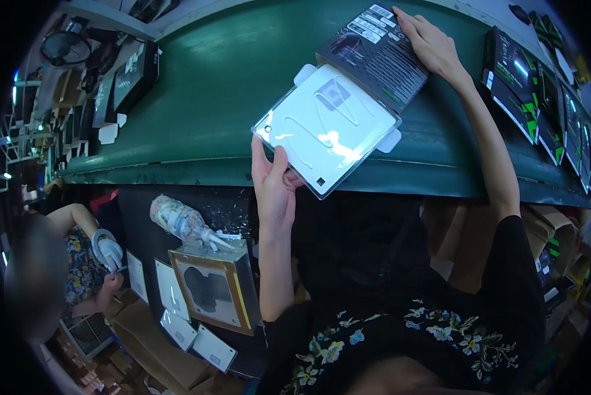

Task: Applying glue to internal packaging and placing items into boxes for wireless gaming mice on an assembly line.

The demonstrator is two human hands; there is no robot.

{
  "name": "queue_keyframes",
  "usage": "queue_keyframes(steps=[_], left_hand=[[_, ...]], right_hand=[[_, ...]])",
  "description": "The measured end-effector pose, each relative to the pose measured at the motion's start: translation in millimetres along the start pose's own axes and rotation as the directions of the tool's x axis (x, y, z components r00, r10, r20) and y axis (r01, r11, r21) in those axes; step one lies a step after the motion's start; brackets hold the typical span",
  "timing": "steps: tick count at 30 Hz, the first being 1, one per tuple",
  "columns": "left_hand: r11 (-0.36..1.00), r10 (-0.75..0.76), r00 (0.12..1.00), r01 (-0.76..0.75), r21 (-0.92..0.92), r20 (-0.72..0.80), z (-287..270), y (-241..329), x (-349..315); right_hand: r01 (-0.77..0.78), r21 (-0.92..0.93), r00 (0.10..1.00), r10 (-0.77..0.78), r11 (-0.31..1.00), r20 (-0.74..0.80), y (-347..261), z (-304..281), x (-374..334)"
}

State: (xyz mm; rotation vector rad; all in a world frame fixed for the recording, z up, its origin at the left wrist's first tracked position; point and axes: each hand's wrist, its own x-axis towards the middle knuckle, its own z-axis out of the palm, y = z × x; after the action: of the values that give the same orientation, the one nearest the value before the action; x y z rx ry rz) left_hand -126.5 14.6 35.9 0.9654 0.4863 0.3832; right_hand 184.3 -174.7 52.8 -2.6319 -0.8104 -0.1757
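Observation:
Over the green work surface I hold a black printed cardboard box with its near end open and two white end flaps sticking out at the sides. A flat white insert in shiny clear plastic lies partly out of that end; whether its far part is still inside is hidden. My left hand pinches the insert's near left edge, thumb on top and fingers below. At the box's far right edge, my right hand grips the side, its fingers partly hidden behind it.
More black boxes with green marks line the right; another black box stands left. Below left are a messy squeeze bottle, a framed case and several white panels. A co-worker's gloved hand is beside them.

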Motion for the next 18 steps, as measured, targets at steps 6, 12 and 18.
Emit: queue_keyframes(steps=[6, 12, 18], left_hand=[[0.992, -0.038, 0.999, 0.039, 0.119, -0.014, -1.4, 13.3, 19.2], [0.997, -0.051, 0.997, 0.054, 0.059, -0.058, 59.4, -11.0, 30.5], [0.960, -0.139, 0.990, 0.141, -0.244, 0.024, 116.5, -43.4, 67.1]], right_hand=[[-0.002, 0.095, 0.999, -0.002, 0.995, 0.042, -22.2, -11.1, -1.3], [0.003, 0.093, 0.997, -0.010, 0.996, 0.073, -3.7, 1.2, 5.7], [0.055, 0.094, 0.994, -0.064, 0.994, 0.088, -7.1, -8.2, 3.1]])
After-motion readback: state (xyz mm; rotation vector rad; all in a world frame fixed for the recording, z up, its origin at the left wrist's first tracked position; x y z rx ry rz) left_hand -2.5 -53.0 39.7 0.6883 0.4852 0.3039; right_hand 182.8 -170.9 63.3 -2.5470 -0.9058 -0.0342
